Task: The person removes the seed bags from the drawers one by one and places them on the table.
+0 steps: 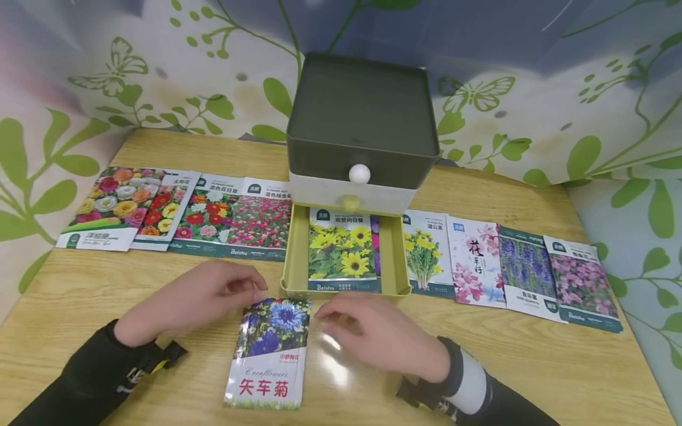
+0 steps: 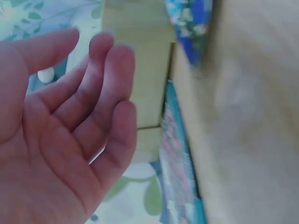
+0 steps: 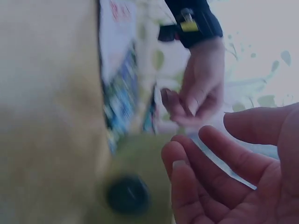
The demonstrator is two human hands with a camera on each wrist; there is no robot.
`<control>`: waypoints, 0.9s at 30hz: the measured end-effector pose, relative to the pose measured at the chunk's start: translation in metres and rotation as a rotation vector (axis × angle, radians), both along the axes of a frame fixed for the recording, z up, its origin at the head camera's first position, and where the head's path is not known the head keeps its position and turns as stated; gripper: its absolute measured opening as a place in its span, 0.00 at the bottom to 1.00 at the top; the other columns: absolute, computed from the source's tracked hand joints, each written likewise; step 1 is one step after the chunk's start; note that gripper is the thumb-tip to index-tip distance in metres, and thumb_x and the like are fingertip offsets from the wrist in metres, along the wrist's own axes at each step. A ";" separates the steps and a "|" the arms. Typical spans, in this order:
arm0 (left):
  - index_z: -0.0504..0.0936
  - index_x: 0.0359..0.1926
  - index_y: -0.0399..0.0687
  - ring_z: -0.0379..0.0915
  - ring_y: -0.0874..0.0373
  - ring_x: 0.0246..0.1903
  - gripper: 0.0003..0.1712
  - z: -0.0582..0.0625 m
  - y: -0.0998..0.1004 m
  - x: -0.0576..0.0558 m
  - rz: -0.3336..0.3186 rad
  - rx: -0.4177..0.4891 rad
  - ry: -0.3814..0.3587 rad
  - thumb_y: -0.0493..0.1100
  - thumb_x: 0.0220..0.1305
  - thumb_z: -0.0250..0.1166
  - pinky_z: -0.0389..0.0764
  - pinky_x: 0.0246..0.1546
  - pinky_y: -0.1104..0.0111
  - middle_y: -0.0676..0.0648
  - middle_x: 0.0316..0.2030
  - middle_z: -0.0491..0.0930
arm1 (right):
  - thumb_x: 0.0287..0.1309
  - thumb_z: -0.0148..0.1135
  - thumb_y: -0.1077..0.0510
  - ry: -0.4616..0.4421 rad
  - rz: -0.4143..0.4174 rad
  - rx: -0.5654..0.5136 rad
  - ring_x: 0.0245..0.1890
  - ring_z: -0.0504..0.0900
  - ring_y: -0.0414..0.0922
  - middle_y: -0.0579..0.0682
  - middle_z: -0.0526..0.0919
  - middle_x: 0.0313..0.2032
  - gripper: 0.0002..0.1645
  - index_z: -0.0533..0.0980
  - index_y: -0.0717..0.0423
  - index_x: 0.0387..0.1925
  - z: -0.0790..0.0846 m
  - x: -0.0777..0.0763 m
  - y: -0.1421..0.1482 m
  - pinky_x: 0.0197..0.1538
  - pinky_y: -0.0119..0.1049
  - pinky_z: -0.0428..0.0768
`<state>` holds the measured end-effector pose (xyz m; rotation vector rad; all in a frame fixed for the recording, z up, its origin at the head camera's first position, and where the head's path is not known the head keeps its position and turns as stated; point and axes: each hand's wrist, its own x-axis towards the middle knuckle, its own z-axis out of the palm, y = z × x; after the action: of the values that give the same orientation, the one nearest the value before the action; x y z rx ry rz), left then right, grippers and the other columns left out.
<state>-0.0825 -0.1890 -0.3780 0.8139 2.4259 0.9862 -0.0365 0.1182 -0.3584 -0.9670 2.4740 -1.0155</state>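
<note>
A cornflower seed packet, blue flowers at its top, lies on the wooden table in front of the open drawer. At its upper left corner hovers my left hand, fingers loosely bent around nothing. Just right of the packet is my right hand, also holding nothing, its fingers relaxed. In the left wrist view, a gap separates my left fingertips from the packet. Inside the pulled-out yellow-green drawer lies a sunflower seed packet, partly covering a purple-flowered one.
Above the drawer rises a small cabinet with a white drawer and a dark grey one. Flower seed packets line the table on the left, and more packets on the right. Leaf-patterned cloth surrounds the table.
</note>
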 end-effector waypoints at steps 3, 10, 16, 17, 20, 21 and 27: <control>0.84 0.48 0.52 0.77 0.68 0.34 0.14 0.009 0.009 -0.007 0.020 -0.001 0.092 0.53 0.73 0.60 0.79 0.37 0.67 0.61 0.34 0.82 | 0.67 0.63 0.57 0.024 -0.102 0.022 0.42 0.80 0.34 0.42 0.84 0.44 0.13 0.81 0.53 0.51 0.011 -0.012 0.011 0.47 0.34 0.81; 0.85 0.48 0.49 0.78 0.67 0.37 0.12 0.030 0.040 -0.027 0.011 0.011 0.246 0.48 0.72 0.62 0.80 0.40 0.64 0.60 0.36 0.83 | 0.68 0.62 0.56 0.072 -0.259 0.108 0.42 0.83 0.40 0.45 0.84 0.43 0.13 0.81 0.56 0.50 0.015 -0.044 0.032 0.45 0.40 0.82; 0.84 0.48 0.45 0.79 0.63 0.38 0.14 0.035 0.064 -0.045 -0.054 -0.049 0.335 0.49 0.71 0.63 0.80 0.41 0.64 0.55 0.37 0.83 | 0.68 0.62 0.55 0.108 -0.296 0.192 0.35 0.82 0.43 0.50 0.84 0.39 0.16 0.80 0.60 0.51 0.006 -0.058 0.037 0.38 0.40 0.80; 0.84 0.48 0.45 0.80 0.62 0.38 0.14 0.034 0.068 -0.048 -0.064 -0.063 0.344 0.49 0.71 0.63 0.80 0.41 0.63 0.54 0.37 0.84 | 0.68 0.62 0.54 0.113 -0.298 0.211 0.33 0.80 0.43 0.50 0.83 0.37 0.17 0.80 0.60 0.52 0.005 -0.060 0.036 0.36 0.39 0.79; 0.85 0.47 0.44 0.81 0.59 0.36 0.16 0.030 0.078 -0.057 -0.089 -0.127 0.374 0.51 0.71 0.63 0.81 0.40 0.63 0.52 0.37 0.84 | 0.67 0.62 0.52 0.122 -0.305 0.277 0.27 0.75 0.42 0.49 0.82 0.33 0.18 0.80 0.61 0.51 0.000 -0.065 0.032 0.31 0.37 0.74; 0.85 0.46 0.44 0.81 0.59 0.35 0.16 0.027 0.080 -0.059 -0.094 -0.153 0.381 0.52 0.71 0.63 0.81 0.40 0.62 0.52 0.36 0.84 | 0.68 0.62 0.52 0.121 -0.308 0.299 0.27 0.75 0.42 0.49 0.81 0.33 0.18 0.80 0.61 0.51 -0.001 -0.066 0.031 0.30 0.37 0.73; 0.82 0.30 0.50 0.71 0.60 0.20 0.14 0.016 0.092 -0.069 -0.082 -0.275 0.438 0.51 0.70 0.63 0.75 0.27 0.64 0.55 0.22 0.77 | 0.68 0.61 0.49 0.097 -0.339 0.392 0.29 0.77 0.44 0.53 0.83 0.38 0.20 0.78 0.60 0.53 -0.007 -0.071 0.024 0.30 0.36 0.75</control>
<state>-0.1520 -0.0973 -0.3616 1.1075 2.7785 0.4592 -0.1071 0.1418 -0.3653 -0.4967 2.8322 -0.5380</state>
